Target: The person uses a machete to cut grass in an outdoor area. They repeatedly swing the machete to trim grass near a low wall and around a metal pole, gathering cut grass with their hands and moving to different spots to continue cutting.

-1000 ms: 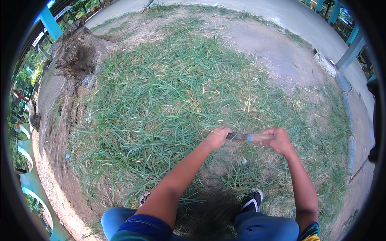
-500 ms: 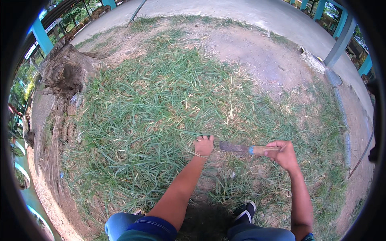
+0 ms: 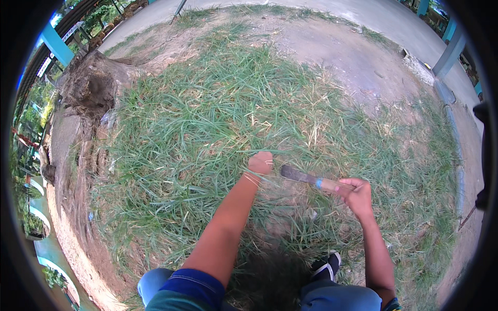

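Note:
My right hand (image 3: 358,198) grips the wooden handle of a short, broad-bladed knife (image 3: 300,174) with a blue band where blade and handle meet. Its dark blade points left and ends just short of my left hand (image 3: 261,162). That left hand is closed in the long green grass (image 3: 194,132), knuckles up, with blades sticking out around it. The fingertips are hidden under the fist. Some dry strands lie across the left wrist.
A weathered tree stump (image 3: 91,85) stands at the far left. Bare dirt (image 3: 337,65) and a concrete path (image 3: 332,16) lie beyond the grass. A low blue-grey edging (image 3: 456,150) runs along the right. My sandalled foot (image 3: 327,267) is below, near my knees.
My left hand has reached slightly farther forward, and its fingers have closed into the grass. The knife has tilted, its tip now farther forward than its handle. The view has shifted a little.

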`<action>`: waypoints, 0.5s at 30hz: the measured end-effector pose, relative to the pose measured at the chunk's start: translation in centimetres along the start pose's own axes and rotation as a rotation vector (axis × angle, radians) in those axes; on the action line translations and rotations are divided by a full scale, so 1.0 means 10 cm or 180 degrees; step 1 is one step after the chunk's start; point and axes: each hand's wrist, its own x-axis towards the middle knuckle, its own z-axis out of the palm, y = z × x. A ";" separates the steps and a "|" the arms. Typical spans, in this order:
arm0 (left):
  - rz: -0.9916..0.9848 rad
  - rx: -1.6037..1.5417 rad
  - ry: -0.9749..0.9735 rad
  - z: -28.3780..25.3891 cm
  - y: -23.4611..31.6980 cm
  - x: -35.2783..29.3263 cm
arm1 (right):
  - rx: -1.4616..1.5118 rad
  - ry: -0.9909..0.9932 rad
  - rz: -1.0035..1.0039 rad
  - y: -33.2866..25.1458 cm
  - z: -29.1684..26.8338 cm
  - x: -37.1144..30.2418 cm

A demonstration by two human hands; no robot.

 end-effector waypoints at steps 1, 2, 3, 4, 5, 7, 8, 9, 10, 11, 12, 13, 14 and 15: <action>-0.0129 0.0013 0.0026 0.00 -0.07 -0.02 | 0.0016 -0.0005 0.0094 -0.13 -0.18 -0.04; -0.0078 -0.0084 0.0055 -0.02 -0.17 -0.04 | 0.0065 -0.0019 0.0264 -0.26 -0.41 -0.08; 0.0004 -0.0196 0.0092 -0.04 -0.22 -0.03 | 0.0100 -0.0001 0.0427 -0.35 -0.69 -0.10; 0.0093 -0.0316 0.0126 -0.05 -0.24 -0.02 | 0.0225 0.0006 0.0481 -0.31 -0.90 -0.10; 0.0151 -0.0387 0.0195 -0.06 -0.24 -0.01 | 0.0338 0.0026 0.0541 -0.25 -1.09 -0.13; 0.0294 -0.0523 0.0326 -0.08 -0.23 0.02 | 0.0482 0.0012 0.0704 -0.12 -0.93 -0.06; 0.0188 -0.0400 0.0334 -0.08 -0.18 0.06 | 0.0501 -0.0023 0.0805 0.04 -0.54 0.06; 0.0134 -0.0323 0.0323 -0.05 -0.03 0.11 | 0.0428 0.0070 0.0723 0.19 -0.22 0.09; 0.0017 -0.0190 0.0335 -0.05 0.00 0.13 | 0.0393 0.0084 0.0628 0.29 0.04 0.13; 0.0098 0.0022 0.0244 -0.08 0.05 0.10 | 0.0261 0.0124 0.0436 0.30 0.10 0.10; 0.0193 0.0230 0.0151 -0.10 0.11 0.06 | 0.0128 0.0176 0.0246 0.32 0.13 0.07; 0.0283 0.0442 0.0064 -0.15 0.15 0.02 | -0.0002 0.0220 0.0049 0.33 0.15 0.05; 0.0449 0.0487 0.0491 -0.13 0.15 -0.05 | 0.0030 0.0139 0.0092 0.24 0.09 0.05; 0.0623 0.0531 0.0915 -0.10 0.17 -0.14 | 0.0059 0.0068 0.0141 0.11 -0.06 0.04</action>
